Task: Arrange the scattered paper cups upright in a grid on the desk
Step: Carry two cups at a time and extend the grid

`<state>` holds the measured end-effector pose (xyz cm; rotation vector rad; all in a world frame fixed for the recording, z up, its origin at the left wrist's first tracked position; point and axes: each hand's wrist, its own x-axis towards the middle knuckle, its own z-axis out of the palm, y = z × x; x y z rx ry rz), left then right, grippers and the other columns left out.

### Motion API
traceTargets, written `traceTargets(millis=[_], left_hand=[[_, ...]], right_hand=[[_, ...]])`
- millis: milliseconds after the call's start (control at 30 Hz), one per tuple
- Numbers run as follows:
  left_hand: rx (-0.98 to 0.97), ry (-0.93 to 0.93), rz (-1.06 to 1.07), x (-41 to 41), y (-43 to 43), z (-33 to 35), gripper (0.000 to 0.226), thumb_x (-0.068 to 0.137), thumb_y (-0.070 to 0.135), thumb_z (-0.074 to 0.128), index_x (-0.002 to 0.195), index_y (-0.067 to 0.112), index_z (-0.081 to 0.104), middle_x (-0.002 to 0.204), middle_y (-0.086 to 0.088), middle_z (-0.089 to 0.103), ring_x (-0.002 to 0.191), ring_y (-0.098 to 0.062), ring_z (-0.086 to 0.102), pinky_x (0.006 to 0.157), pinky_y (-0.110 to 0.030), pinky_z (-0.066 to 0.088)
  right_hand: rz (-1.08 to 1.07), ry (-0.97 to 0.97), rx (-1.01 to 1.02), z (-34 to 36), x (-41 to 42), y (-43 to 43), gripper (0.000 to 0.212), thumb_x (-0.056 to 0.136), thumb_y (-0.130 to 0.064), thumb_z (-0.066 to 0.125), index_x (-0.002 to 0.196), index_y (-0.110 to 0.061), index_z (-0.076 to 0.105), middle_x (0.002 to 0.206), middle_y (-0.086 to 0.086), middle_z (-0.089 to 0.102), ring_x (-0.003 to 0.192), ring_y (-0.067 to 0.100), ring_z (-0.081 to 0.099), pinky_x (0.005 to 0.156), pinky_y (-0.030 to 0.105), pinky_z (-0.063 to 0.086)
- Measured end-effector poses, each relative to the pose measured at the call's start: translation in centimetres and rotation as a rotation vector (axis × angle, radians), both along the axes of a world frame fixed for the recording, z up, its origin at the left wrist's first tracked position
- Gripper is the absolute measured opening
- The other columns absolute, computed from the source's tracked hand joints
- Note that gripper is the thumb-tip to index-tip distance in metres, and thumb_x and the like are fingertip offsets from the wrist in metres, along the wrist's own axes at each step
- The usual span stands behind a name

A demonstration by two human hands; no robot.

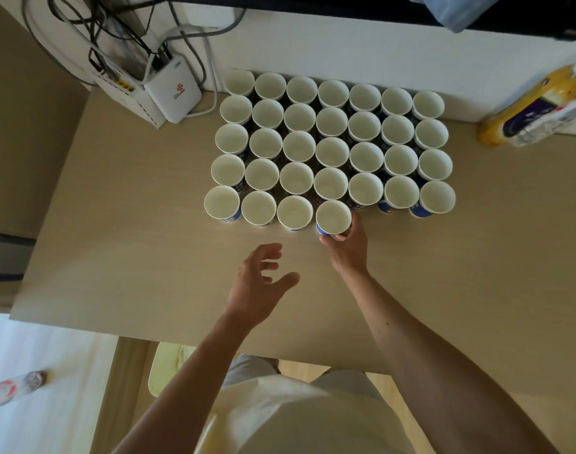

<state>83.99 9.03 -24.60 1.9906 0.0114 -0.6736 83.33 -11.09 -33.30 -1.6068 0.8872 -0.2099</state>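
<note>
While your right hand [347, 249] curls its fingers round a paper cup [333, 217] standing upright at the near edge of the cup grid [331, 152], fourth in the grid's nearest row and just beside the third, your left hand [257, 283] hovers over the worktop [132, 224] on the grid's near side, fingers spread, holding nothing. A white router [173, 93] sits off the grid's far-left corner; a yellow drink bottle [538, 109] is to the grid's right.

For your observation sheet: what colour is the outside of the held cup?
Blue, on the held cup; head view.
</note>
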Motion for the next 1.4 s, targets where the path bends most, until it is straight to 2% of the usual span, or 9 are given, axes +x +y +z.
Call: traceTargets(millis=[167,400,533,667,800,1000,1167,1333,1400], left_hand=[[-0.005,-0.011,-0.017,0.2,-0.1,0.0,0.061,0.076,0.024,0.087,0.13,0.022,0.059,0.12,0.007,0.065,0.106,-0.011,0.064,0.082,-0.031,0.056],[-0.026,-0.011,-0.046,0.0,-0.8,0.2,0.059,0.077,0.024,0.086,0.129,0.022,0.059,0.12,0.008,0.065,0.105,-0.009,0.064,0.082,-0.03,0.056],[-0.058,-0.011,-0.092,0.0,-1.7,0.5,0.061,0.077,0.024,0.086,0.131,0.022,0.058,0.119,0.009,0.065,0.105,-0.006,0.064,0.083,-0.031,0.057],[-0.073,-0.004,-0.175,-0.6,-3.8,1.0,0.058,0.078,0.022,0.085,0.128,0.023,0.058,0.117,0.009,0.065,0.103,-0.004,0.064,0.082,-0.027,0.055],[-0.117,-0.026,-0.213,-2.3,-7.1,2.3,0.046,0.083,0.02,0.081,0.124,0.019,0.061,0.114,0.005,0.068,0.098,-0.005,0.066,0.076,-0.016,0.051],[-0.193,-0.093,-0.329,-7.8,-14.1,6.0,0.028,0.091,0.024,0.072,0.117,0.019,0.063,0.109,0.005,0.068,0.087,0.01,0.064,0.067,-0.004,0.046],[-0.256,-0.15,-0.393,-15.2,-20.5,8.3,0.023,0.093,0.024,0.069,0.116,0.021,0.064,0.109,0.008,0.068,0.088,0.012,0.063,0.068,-0.003,0.045],[-0.304,-0.183,-0.466,-24.8,-27.7,9.7,0.019,0.094,0.026,0.068,0.113,0.027,0.066,0.106,0.011,0.071,0.09,0.004,0.066,0.074,-0.017,0.05],[-0.313,-0.182,-0.465,-26.0,-29.0,9.6,0.019,0.095,0.028,0.067,0.114,0.027,0.066,0.108,0.01,0.072,0.087,0.003,0.066,0.075,-0.02,0.051]], right_hand=[[0.018,0.0,-0.004,-0.2,-0.1,0.1,0.065,0.072,0.005,0.075,0.13,-0.017,0.057,0.12,-0.001,0.065,0.11,0.011,0.064,0.088,0.023,0.056],[0.028,0.069,-0.04,0.2,-1.7,-0.2,0.073,0.07,-0.002,0.075,0.136,-0.022,0.05,0.129,-0.007,0.062,0.117,0.008,0.059,0.094,0.037,0.055],[-0.076,0.081,-0.031,0.8,-4.4,-0.7,0.076,0.076,-0.001,0.08,0.142,-0.016,0.047,0.138,0.002,0.056,0.123,0.011,0.053,0.093,0.031,0.053],[-0.239,0.005,0.015,3.0,-7.9,-2.0,0.07,0.079,0.002,0.078,0.141,-0.015,0.049,0.134,0.004,0.058,0.121,0.015,0.057,0.08,0.011,0.05],[-0.358,-0.121,-0.007,6.1,-12.1,-3.8,0.059,0.083,0.007,0.075,0.135,-0.009,0.053,0.128,0.013,0.063,0.116,0.023,0.063,0.077,0.01,0.051],[-0.498,-0.308,0.047,10.4,-19.7,-7.9,0.048,0.085,0.013,0.068,0.124,-0.013,0.058,0.121,0.017,0.067,0.112,0.029,0.066,0.08,0.018,0.053],[-0.531,-0.402,0.079,13.6,-26.7,-13.2,0.045,0.083,0.014,0.071,0.111,-0.02,0.064,0.11,0.014,0.068,0.101,0.029,0.067,0.093,0.039,0.051],[-0.548,-0.445,0.076,16.6,-35.6,-19.7,0.038,0.083,0.006,0.076,0.112,-0.016,0.066,0.111,0.01,0.07,0.094,0.009,0.069,0.083,0.023,0.052],[-0.534,-0.424,0.079,17.2,-37.2,-20.4,0.037,0.084,0.006,0.075,0.113,-0.015,0.066,0.111,0.009,0.07,0.095,0.01,0.07,0.078,0.02,0.053]])
